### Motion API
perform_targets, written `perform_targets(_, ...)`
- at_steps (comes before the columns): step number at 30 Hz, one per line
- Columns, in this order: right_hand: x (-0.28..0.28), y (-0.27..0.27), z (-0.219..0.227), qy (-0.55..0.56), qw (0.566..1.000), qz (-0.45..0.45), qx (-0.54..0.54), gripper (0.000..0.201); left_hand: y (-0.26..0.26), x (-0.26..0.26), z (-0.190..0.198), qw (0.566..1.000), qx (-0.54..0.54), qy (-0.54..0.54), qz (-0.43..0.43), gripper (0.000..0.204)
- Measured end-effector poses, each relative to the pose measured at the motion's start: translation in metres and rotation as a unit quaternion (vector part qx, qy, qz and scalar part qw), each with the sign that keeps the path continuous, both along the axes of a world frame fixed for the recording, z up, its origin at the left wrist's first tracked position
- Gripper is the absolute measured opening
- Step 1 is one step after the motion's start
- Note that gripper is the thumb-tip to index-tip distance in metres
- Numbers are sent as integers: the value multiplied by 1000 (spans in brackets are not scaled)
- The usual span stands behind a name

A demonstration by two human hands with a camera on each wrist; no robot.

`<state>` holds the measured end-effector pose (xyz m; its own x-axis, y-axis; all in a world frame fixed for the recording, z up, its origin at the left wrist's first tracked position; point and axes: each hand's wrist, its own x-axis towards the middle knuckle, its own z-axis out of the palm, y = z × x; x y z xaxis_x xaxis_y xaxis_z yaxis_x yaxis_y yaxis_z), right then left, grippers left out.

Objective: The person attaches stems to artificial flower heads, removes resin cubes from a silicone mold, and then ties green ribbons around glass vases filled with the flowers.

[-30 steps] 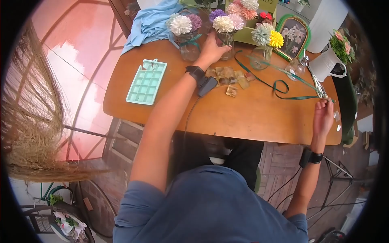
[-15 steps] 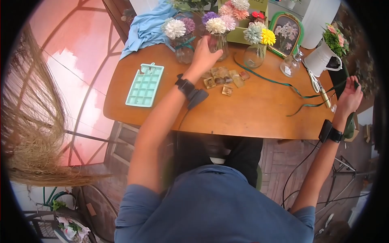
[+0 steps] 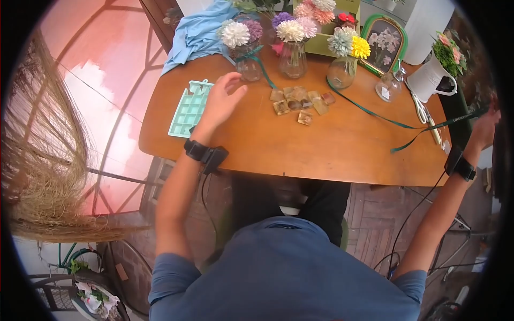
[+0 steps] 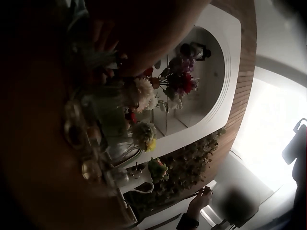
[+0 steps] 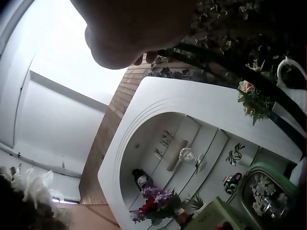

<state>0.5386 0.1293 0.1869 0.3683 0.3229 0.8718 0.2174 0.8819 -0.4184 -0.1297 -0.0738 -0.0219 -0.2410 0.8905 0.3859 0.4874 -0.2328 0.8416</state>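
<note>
My left hand (image 3: 220, 101) is raised beside the mint compartment tray (image 3: 189, 113), fingers parted and apparently holding nothing. Behind it stands a glass vase (image 3: 249, 68) with a teal ribbon (image 3: 262, 67) around its neck, one strand trailing down to the table. At the far right, my right hand (image 3: 486, 125) pinches a dark green printed ribbon (image 3: 375, 115), which runs back across the table toward the vase (image 3: 341, 72) with yellow and grey-blue flowers. In the right wrist view, two dark strands (image 5: 230, 64) stretch from the right hand (image 5: 139, 28).
Amber squares (image 3: 296, 100) lie mid-table, near another flower vase (image 3: 293, 61). Scissors (image 3: 420, 109), a small glass bottle (image 3: 385, 88), a white pitcher (image 3: 428, 83) and a green-framed picture (image 3: 383, 45) stand or lie at the right. Blue cloth (image 3: 198, 37) covers the back left.
My left hand has left the middle vase and moved left, near the tray. My right hand has moved farther right and outward with the green ribbon, drawing the strand out past the table's edge.
</note>
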Motion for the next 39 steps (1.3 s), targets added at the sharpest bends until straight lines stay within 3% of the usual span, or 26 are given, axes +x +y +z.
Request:
perform_targets(2,17,10,2,6,1000,-2,-19,34,2,-7,-3,1000,2,7,21,45)
perform_targets(5,-79,-29,-13,-45,994,9,-100,27,12,-8,-1,995,-11,39,88,55)
perform_targets(7,-99,-23,-39,-166,967,62,-186,24,23,-7,-3,988,-7,68,137,64)
perform_targets(11,-160,-16,-119,-357,838,254,-326,23,49,-3,-6,975,35,103,192,77)
perform_targets(13,-187,-33,-140,-497,726,216,-424,23,61,-1,-6,977,47,98,184,81)
perform_targets(15,-220,-69,-137,-618,706,96,-333,25,72,1,-6,984,60,68,154,84)
perform_targets(18,-257,-87,-140,-534,757,141,-348,29,82,-2,-7,993,73,5,97,87)
perform_targets(21,-297,-99,-148,-475,734,307,-375,33,90,-4,-16,994,65,-23,81,89)
perform_targets(24,-350,-111,-144,-393,677,444,-436,36,96,-7,-24,994,58,-38,84,88)
perform_targets(27,-406,-106,-145,-329,672,495,-441,36,93,-5,-26,993,61,-42,90,87)
perform_targets(30,-462,-91,-152,-180,676,527,-482,34,89,-1,-21,993,67,-44,91,85)
perform_targets(34,-512,-68,-167,17,637,591,-494,24,86,0,-15,993,64,-40,88,79)
perform_targets(39,-517,-63,-178,35,621,621,-476,18,80,5,-9,994,65,-49,77,80)
